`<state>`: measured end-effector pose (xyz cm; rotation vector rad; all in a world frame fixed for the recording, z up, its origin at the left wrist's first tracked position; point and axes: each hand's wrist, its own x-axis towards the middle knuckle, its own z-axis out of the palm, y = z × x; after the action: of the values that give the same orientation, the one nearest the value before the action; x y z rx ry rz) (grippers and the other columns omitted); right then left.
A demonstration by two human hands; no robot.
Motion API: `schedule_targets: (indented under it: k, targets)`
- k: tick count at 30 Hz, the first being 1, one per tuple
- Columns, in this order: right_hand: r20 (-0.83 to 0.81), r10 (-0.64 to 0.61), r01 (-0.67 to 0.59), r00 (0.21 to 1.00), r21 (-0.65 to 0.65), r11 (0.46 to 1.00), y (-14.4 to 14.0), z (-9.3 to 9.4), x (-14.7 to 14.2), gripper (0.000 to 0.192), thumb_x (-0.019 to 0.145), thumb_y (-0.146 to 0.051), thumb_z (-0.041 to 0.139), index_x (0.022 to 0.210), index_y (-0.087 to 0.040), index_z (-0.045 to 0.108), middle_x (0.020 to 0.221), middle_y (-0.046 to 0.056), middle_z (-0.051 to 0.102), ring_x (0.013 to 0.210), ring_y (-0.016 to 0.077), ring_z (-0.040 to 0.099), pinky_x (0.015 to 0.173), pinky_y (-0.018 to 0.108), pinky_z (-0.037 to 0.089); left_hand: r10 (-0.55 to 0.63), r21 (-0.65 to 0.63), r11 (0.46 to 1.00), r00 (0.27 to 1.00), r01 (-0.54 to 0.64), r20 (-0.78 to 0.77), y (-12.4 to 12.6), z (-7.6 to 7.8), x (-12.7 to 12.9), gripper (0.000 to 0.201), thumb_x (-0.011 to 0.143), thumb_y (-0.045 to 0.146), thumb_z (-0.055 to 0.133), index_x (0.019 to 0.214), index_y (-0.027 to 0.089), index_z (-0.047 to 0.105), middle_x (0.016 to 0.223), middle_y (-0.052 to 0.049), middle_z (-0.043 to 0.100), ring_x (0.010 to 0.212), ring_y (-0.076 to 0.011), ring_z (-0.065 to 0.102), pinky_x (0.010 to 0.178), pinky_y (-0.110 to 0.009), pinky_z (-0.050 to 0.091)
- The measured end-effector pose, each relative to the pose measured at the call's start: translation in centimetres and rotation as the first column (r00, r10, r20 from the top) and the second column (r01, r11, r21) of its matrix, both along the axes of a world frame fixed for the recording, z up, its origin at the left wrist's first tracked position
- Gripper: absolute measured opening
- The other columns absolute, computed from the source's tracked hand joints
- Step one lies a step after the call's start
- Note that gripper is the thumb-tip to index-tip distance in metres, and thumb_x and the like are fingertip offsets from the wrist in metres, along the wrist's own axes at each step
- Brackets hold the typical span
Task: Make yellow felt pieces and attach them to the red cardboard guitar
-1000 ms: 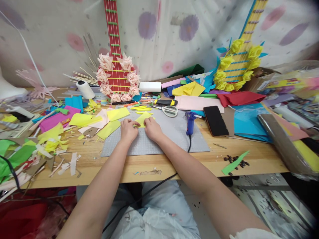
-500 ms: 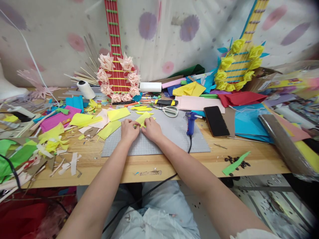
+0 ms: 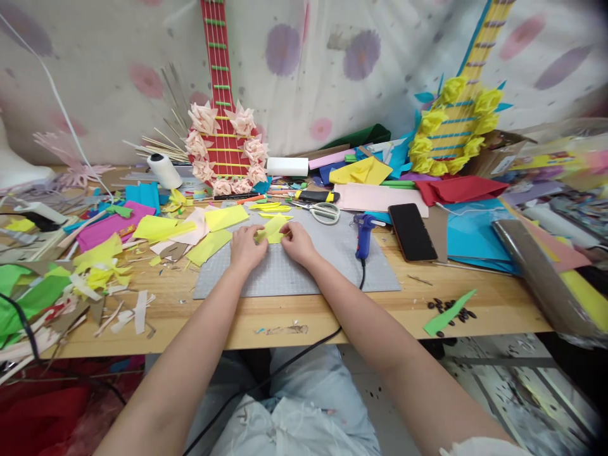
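Note:
Between my two hands is a small piece of yellow crepe paper (image 3: 272,229), just above the grey cutting mat (image 3: 304,272). Its left edge is pinched in the fingers of my left hand (image 3: 249,247). My right hand (image 3: 299,243) has its fingers curled closed at the paper's right edge. Behind my hands lie narrow yellow paper strips (image 3: 270,207) and scissors (image 3: 323,211) with pale handles. More yellow paper sheets (image 3: 209,247) lie left of my left hand. A blue glue gun (image 3: 363,235) stands on the mat to the right.
A black phone (image 3: 412,232) lies right of the glue gun, whose cable (image 3: 304,352) runs over the table's front edge. A red paper guitar (image 3: 221,139) and a yellow one (image 3: 456,126) lean at the back. Paper scraps (image 3: 102,272) cover the left side.
My right hand has shifted slightly right, away from my left hand. More of the yellow crepe paper now shows between them.

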<state>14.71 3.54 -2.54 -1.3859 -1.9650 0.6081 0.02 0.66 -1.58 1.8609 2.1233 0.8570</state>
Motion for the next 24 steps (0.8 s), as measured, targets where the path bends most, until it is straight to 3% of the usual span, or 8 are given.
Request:
schedule_targets:
  k: [6, 10, 15, 20, 24]
  targets:
    - [-0.284, -0.077, 0.046, 0.956, -0.115, 0.992, 1.1, -0.6, 0.4, 0.023, 0.064, -0.012, 0.041, 0.085, -0.016, 0.050, 0.088, 0.000, 0.056, 0.064, 0.0072, 0.049, 0.064, 0.021, 0.042, -0.001, -0.119, 0.993, 0.991, 0.017, 0.132, 2.5, 0.9, -0.9, 0.046, 0.071, 0.031, 0.053, 0.115, 0.019, 0.048, 0.094, -0.005, 0.061, 0.086, -0.0171, 0.056, 0.079, -0.030, 0.041]
    - [-0.379, -0.159, 0.114, 0.912, -0.140, 0.984, 1.3, -0.5, 0.7, 0.022, 0.064, -0.015, 0.042, 0.085, -0.017, 0.050, 0.087, 0.001, 0.056, 0.066, 0.0087, 0.051, 0.066, 0.022, 0.042, -0.006, -0.137, 0.990, 0.995, 0.019, 0.096, 4.5, 2.2, -0.6, 0.046, 0.068, 0.032, 0.057, 0.112, 0.017, 0.050, 0.103, -0.008, 0.059, 0.093, -0.0185, 0.055, 0.079, -0.028, 0.041]
    - [-0.462, -0.302, 0.254, 0.834, -0.165, 0.953, 1.9, -0.6, 1.4, 0.022, 0.063, -0.016, 0.042, 0.084, -0.016, 0.050, 0.083, 0.002, 0.056, 0.070, 0.0116, 0.052, 0.070, 0.024, 0.042, -0.048, -0.316, 0.945, 0.991, 0.085, 0.124, 6.1, 3.0, 0.7, 0.060, 0.064, 0.032, 0.062, 0.119, 0.017, 0.043, 0.104, -0.007, 0.060, 0.089, -0.0188, 0.057, 0.074, -0.027, 0.041]
    - [-0.511, -0.314, 0.270, 0.800, -0.161, 0.949, 2.3, -1.2, 1.7, 0.024, 0.062, -0.012, 0.040, 0.083, -0.017, 0.050, 0.082, 0.001, 0.054, 0.071, 0.0119, 0.051, 0.072, 0.026, 0.042, -0.112, -0.305, 0.945, 0.993, 0.120, 0.047, 5.7, 3.3, 1.0, 0.048, 0.066, 0.018, 0.054, 0.113, 0.023, 0.044, 0.087, -0.002, 0.061, 0.076, -0.0165, 0.057, 0.064, -0.025, 0.040]
    - [-0.523, -0.280, 0.284, 0.805, -0.075, 0.956, 2.3, -1.4, 1.6, 0.021, 0.064, -0.013, 0.039, 0.082, -0.018, 0.050, 0.083, 0.002, 0.052, 0.072, 0.0122, 0.049, 0.073, 0.027, 0.042, -0.124, -0.246, 0.958, 0.986, 0.150, 0.115, 4.5, 2.7, 0.2, 0.041, 0.066, 0.013, 0.047, 0.104, 0.026, 0.046, 0.076, 0.002, 0.057, 0.059, -0.0127, 0.053, 0.055, -0.023, 0.039]
